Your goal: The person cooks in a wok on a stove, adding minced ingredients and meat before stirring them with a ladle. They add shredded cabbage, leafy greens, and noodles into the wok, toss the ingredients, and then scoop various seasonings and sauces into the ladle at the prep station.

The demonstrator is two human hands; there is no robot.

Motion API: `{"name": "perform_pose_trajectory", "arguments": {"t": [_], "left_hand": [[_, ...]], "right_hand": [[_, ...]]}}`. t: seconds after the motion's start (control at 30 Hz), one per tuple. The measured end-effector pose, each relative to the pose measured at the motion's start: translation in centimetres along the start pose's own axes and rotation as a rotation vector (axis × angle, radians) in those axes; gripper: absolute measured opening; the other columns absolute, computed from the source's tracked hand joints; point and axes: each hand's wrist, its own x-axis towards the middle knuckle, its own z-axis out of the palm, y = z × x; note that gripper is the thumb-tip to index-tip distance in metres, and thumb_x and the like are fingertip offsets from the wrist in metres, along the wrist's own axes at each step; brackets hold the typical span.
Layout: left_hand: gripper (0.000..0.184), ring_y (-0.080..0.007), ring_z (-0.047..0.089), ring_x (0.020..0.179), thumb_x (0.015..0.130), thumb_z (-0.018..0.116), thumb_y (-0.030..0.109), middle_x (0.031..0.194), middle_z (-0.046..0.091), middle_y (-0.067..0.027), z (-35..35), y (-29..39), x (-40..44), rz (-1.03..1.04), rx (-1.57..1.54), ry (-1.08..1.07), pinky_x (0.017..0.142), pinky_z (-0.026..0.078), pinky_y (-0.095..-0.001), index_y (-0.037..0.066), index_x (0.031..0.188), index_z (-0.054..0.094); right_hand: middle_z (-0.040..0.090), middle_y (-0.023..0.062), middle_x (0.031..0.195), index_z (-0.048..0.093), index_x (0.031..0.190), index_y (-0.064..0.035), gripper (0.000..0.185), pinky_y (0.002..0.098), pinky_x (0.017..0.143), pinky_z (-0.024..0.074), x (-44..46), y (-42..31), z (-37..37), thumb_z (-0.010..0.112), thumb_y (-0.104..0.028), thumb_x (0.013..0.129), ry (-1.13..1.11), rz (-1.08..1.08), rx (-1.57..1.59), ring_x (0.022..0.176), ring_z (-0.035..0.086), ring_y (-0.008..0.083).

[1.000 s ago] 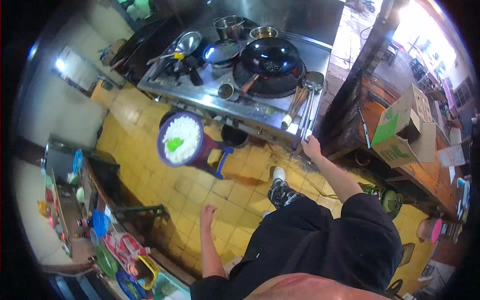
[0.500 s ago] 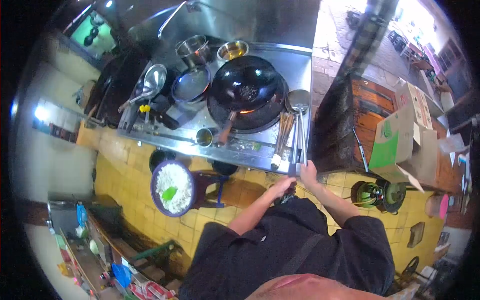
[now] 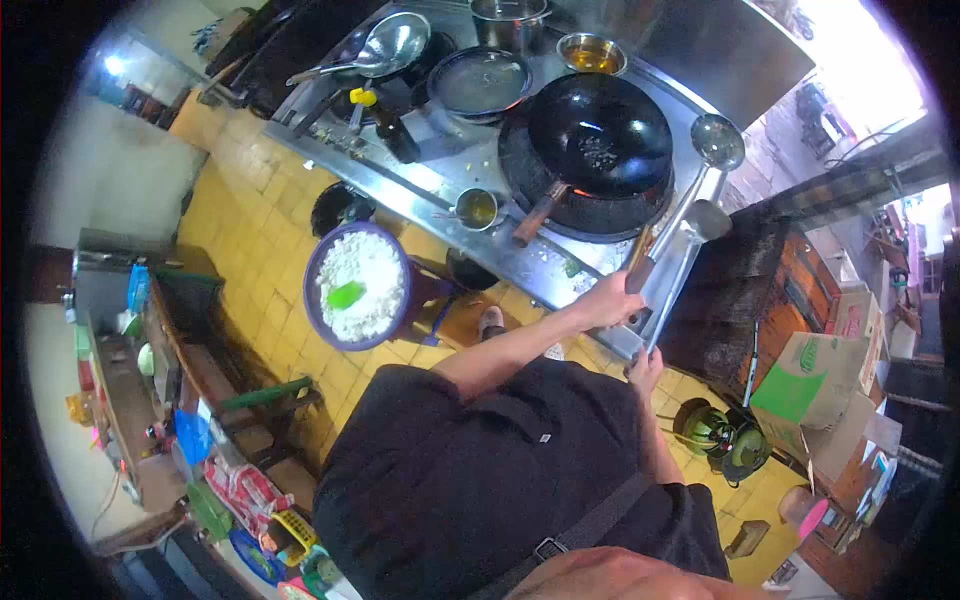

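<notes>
My left hand (image 3: 610, 303) is closed around the dark handle of a long metal ladle (image 3: 717, 142), whose round bowl lies at the stove's right edge. Lower down, my right hand (image 3: 646, 370) grips the thin handle of a second metal utensil (image 3: 709, 220) with a smaller, dull head; whether it is a ladle or a spatula I cannot tell. Left of both utensils a black wok (image 3: 600, 135) sits tilted on the burner, its wooden handle (image 3: 540, 215) pointing toward me. Orange flame shows under its rim. A brown bamboo brush is mostly hidden near my left hand.
On the steel stove (image 3: 440, 190) stand a bowl of yellow liquid (image 3: 591, 53), a pot (image 3: 508, 25), a round pan (image 3: 480, 82), a large strainer (image 3: 395, 45), a bottle (image 3: 395, 135) and a cup (image 3: 477, 209). A purple tub of rice (image 3: 320, 310) stands left; a cardboard box (image 3: 820, 375) is right.
The view has turned, so the stove appears farther right and higher. The two utensils have separated, one now in each hand, and the ladle's bowl has moved up beside the wok.
</notes>
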Motion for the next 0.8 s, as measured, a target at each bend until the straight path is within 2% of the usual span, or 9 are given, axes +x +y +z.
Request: {"name": "perform_pose_trajectory", "arguments": {"t": [0.07, 0.23, 0.37, 0.43, 0.47, 0.57, 0.67, 0.73, 0.8], "left_hand": [[0.019, -0.0089, 0.048, 0.044, 0.080, 0.061, 0.010, 0.059, 0.050, -0.0001, -1.6, 2.5, -1.3, -0.039, 0.004, -0.001, 0.040, 0.037, -0.0261, -0.001, 0.092, 0.050], [0.021, -0.0084, 0.047, 0.044, 0.081, 0.064, 0.012, 0.058, 0.049, 0.0006, -6.4, 3.0, -5.3, -0.047, 0.002, -0.034, 0.040, 0.037, -0.0257, 0.001, 0.089, 0.049], [0.031, -0.0079, 0.046, 0.042, 0.083, 0.070, 0.024, 0.058, 0.049, 0.0008, -9.1, 2.4, -6.8, -0.082, -0.012, -0.123, 0.038, 0.037, -0.0251, 0.003, 0.087, 0.048], [0.035, -0.0068, 0.045, 0.041, 0.082, 0.072, 0.029, 0.058, 0.049, 0.0013, -10.3, 2.2, -7.6, -0.004, 0.019, -0.110, 0.037, 0.036, -0.0234, 0.003, 0.088, 0.049], [0.035, -0.0068, 0.045, 0.041, 0.082, 0.072, 0.029, 0.058, 0.049, 0.0013, -11.0, 2.7, -7.9, -0.001, 0.029, -0.129, 0.037, 0.036, -0.0234, 0.003, 0.088, 0.049], [0.039, -0.0058, 0.045, 0.041, 0.081, 0.074, 0.034, 0.058, 0.049, 0.0021, -12.1, 3.7, -8.3, -0.154, -0.050, -0.156, 0.037, 0.035, -0.0218, 0.004, 0.088, 0.049], [0.044, -0.0068, 0.044, 0.041, 0.080, 0.074, 0.036, 0.059, 0.049, 0.0022, -12.6, 3.7, -7.5, -0.022, -0.055, -0.124, 0.037, 0.035, -0.0234, 0.002, 0.094, 0.050], [0.045, -0.0071, 0.044, 0.041, 0.082, 0.072, 0.037, 0.060, 0.050, 0.0018, -13.0, 4.1, -6.5, 0.108, 0.020, -0.065, 0.038, 0.034, -0.0240, 0.001, 0.097, 0.050], [0.044, -0.0071, 0.046, 0.047, 0.086, 0.067, 0.038, 0.064, 0.052, 0.0010, -14.2, 7.5, -6.4, 0.109, 0.100, -0.014, 0.041, 0.035, -0.0243, 0.000, 0.103, 0.051]], "right_hand": [[0.041, -0.0027, 0.059, 0.051, 0.092, -0.0054, 0.008, 0.0240, 0.033, 0.0301, 0.7, 0.1, 1.6, 0.051, -0.013, 0.093, 0.058, -0.021, 0.005, 0.040, 0.037, 0.0068], [0.047, -0.0002, 0.065, 0.053, 0.095, -0.0037, 0.015, 0.0263, 0.037, 0.0344, 1.0, 1.4, 3.5, 0.050, -0.018, 0.095, 0.067, 0.032, -0.046, 0.042, 0.041, 0.0091], [0.055, 0.0062, 0.069, 0.055, 0.097, 0.0000, 0.026, 0.0333, 0.054, 0.0452, 1.8, 2.4, 3.9, 0.049, -0.025, 0.096, 0.168, -0.313, -0.614, 0.058, 0.054, 0.0166], [0.061, 0.0095, 0.076, 0.057, 0.105, -0.0003, 0.029, 0.0366, 0.066, 0.0480, 0.4, 1.5, 5.4, 0.049, -0.027, 0.095, 0.224, 0.055, -0.562, 0.071, 0.060, 0.0212], [0.064, 0.0152, 0.089, 0.053, 0.116, 0.0016, 0.037, 0.0381, 0.081, 0.0466, 0.3, 1.1, 5.8, 0.050, -0.029, 0.095, 0.249, -0.094, -0.910, 0.085, 0.061, 0.0261], [0.063, 0.0173, 0.096, 0.050, 0.119, 0.0042, 0.042, 0.0378, 0.086, 0.0442, -0.1, -2.7, 11.0, 0.049, -0.030, 0.095, 0.482, -0.464, -0.833, 0.093, 0.059, 0.0281], [0.062, 0.0122, 0.098, 0.052, 0.120, 0.0022, 0.040, 0.0318, 0.086, 0.0438, -1.9, -12.1, 19.9, 0.050, -0.029, 0.095, -0.032, -0.253, -0.107, 0.092, 0.057, 0.0202], [0.064, 0.0106, 0.101, 0.048, 0.123, 0.0009, 0.042, 0.0276, 0.083, 0.0443, -1.0, -16.3, 23.1, 0.054, -0.027, 0.093, -0.437, 0.020, -0.117, 0.093, 0.057, 0.0146], [0.063, 0.0100, 0.090, 0.044, 0.116, -0.0016, 0.036, 0.0282, 0.077, 0.0470, -2.6, -20.3, 27.4, 0.057, -0.023, 0.091, -0.417, -0.108, 0.090, 0.090, 0.060, 0.0166]]}}
